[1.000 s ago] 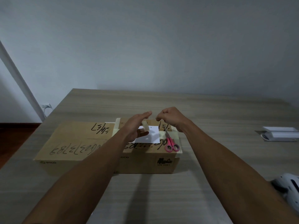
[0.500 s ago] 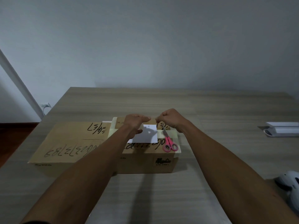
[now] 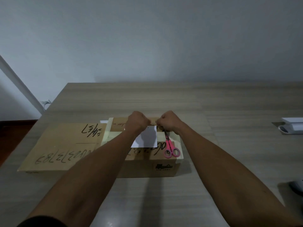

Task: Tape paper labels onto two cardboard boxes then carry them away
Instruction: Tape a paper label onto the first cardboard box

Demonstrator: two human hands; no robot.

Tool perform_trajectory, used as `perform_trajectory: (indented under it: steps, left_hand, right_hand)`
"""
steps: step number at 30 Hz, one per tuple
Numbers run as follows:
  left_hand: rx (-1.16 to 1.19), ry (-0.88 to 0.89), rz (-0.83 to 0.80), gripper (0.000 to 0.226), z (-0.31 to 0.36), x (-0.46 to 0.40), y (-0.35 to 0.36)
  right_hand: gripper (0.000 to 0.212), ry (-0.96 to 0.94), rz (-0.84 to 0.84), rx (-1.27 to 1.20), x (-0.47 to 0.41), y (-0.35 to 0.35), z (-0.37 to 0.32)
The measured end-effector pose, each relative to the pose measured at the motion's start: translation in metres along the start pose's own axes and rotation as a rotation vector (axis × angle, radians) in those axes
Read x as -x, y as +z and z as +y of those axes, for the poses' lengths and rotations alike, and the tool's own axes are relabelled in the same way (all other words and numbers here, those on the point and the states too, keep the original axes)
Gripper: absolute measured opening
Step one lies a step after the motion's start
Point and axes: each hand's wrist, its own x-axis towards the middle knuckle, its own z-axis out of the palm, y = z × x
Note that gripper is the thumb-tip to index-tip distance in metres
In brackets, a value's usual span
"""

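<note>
Lying flat on top of the right-hand cardboard box (image 3: 147, 166), the white paper label (image 3: 146, 138) sits with its far edge just under the two hands. The left hand (image 3: 136, 121) is curled into a fist at the label's far left corner, and the right hand (image 3: 168, 119) is curled likewise at its far right corner; both sets of fingers are bent down at the label's far edge as if pinching something small between them, but what they grip is hidden behind the knuckles and cannot be told. Pink-handled scissors (image 3: 170, 148) rest on the same box top, just right of the label, blades pointing far toward the right hand. Pale tape strips run along this box's top edges. A second, flatter cardboard box (image 3: 65, 145) with dark handwritten numbers lies touching its left side. Both stand on a light wooden table (image 3: 164, 99). Well apart at the table's right edge lies a white object (image 3: 291, 127), only partly in view.
</note>
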Motion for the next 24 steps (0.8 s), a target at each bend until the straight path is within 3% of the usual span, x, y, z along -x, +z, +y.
perform_trajectory:
  steps: [12, 24]
  left_hand:
    - [-0.285, -0.032, 0.089, 0.035, -0.005, -0.016, 0.022]
    - [-0.396, 0.006, 0.120, 0.024, -0.007, -0.011, 0.030]
  right_hand:
    - [0.047, 0.046, -0.043, 0.197, -0.022, 0.009, 0.006]
    - [0.042, 0.098, -0.018, 0.231, -0.026, 0.014, 0.004]
